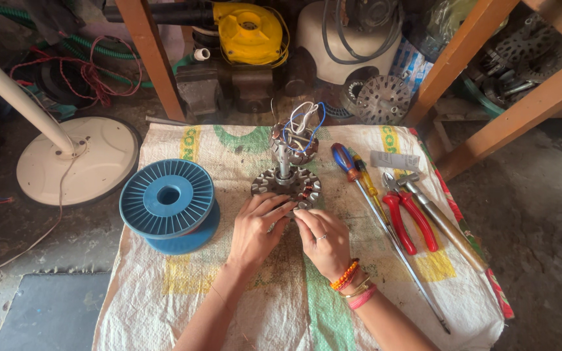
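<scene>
A round slotted metal motor stator (285, 182) with copper windings stands on a woven sack (164, 273). A shaft rises from it to a second wound core (292, 142) with blue and white wires. My left hand (255, 232) rests its fingertips on the stator's near rim. My right hand (322, 242), with a ring and orange and pink bangles, pinches at the same rim, fingers bent. A thin copper strand seems to lie between the fingers, but it is too fine to tell.
A blue plastic spool (167, 203) lies left of the hands. Right of them lie a red-and-blue screwdriver (352, 170), red-handled pliers (406, 214) and a long metal tool (443, 226). A white fan base (73, 166) stands at left. Orange wooden legs (456, 58) and motor parts crowd the back.
</scene>
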`<state>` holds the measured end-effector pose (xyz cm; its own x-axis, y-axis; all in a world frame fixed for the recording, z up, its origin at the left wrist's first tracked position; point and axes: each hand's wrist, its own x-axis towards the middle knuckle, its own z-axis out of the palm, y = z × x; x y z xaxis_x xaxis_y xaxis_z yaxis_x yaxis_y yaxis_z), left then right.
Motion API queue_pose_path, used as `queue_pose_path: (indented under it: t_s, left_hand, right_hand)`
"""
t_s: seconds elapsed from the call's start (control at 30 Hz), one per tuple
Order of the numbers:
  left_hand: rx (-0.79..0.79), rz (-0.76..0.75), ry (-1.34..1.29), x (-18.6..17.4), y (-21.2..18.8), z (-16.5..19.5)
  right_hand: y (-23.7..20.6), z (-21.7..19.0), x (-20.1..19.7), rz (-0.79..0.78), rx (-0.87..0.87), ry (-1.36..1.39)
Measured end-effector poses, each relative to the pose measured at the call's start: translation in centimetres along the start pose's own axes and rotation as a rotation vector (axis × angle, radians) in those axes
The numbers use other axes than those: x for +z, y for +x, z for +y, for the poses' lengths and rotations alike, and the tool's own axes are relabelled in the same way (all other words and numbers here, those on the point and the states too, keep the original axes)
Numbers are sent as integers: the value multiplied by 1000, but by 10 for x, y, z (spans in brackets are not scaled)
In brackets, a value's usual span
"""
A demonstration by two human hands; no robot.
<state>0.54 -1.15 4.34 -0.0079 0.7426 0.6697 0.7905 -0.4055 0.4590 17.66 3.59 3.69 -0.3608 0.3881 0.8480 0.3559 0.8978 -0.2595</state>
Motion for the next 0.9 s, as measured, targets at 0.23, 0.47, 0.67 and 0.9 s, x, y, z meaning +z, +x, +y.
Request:
queue_pose_path:
  t_s: [0.23,0.47,0.67,0.9]
  left_hand:
    - [3,2,7,-1,0,0]
    - [21,14,31,0,1,1]
    - [13,14,29,3,1,1]
    - [7,20,-8,1,0,-1]
  right_hand:
    - [-5,2,-1,-17,66,35]
    - [-8,4,0,3,195,104]
    - [-12,5,-1,-31,229,177]
    - [-12,4,-1,-49,194,158]
